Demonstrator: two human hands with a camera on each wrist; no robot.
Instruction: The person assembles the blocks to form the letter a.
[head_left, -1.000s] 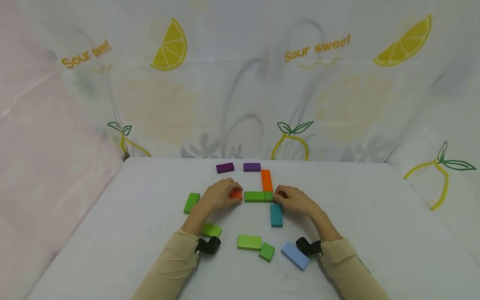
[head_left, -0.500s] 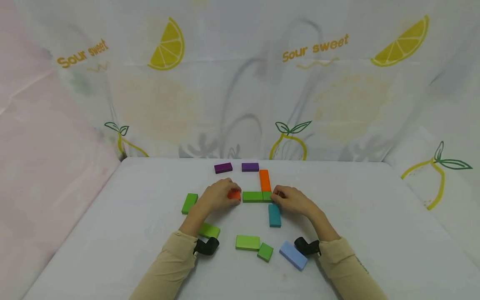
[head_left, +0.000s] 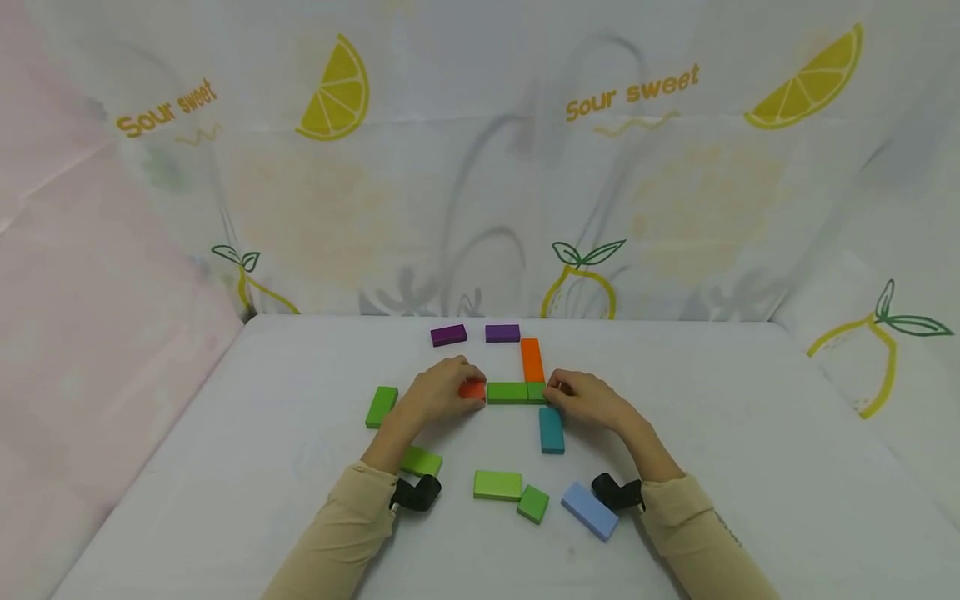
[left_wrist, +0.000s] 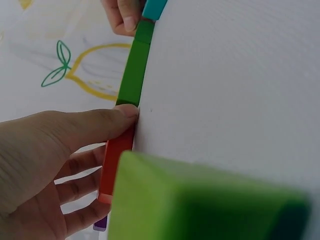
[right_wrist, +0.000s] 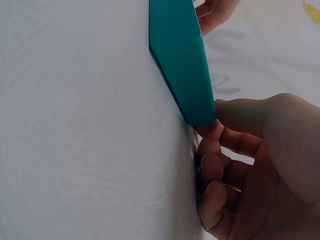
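Observation:
My left hand [head_left: 437, 392] holds a red block [head_left: 472, 390], thumb on one side and fingers on the other; its end lies close to a long green block [head_left: 507, 393]. A small green block [head_left: 536, 392] continues that row on the right. At the row's right end my right hand [head_left: 590, 402] pinches the small green block, fingers curled. A teal block [head_left: 551, 431] lies just below that end and hides part of the pinch in the right wrist view. An orange block [head_left: 532, 360] stretches back from the row.
Two purple blocks [head_left: 502, 333] lie at the back. Green blocks [head_left: 382, 407] are left of my left forearm and partly beneath it. Nearer the front are a light green block [head_left: 497, 485], a green cube [head_left: 533, 504] and a light blue block [head_left: 590, 511], beside my right wrist.

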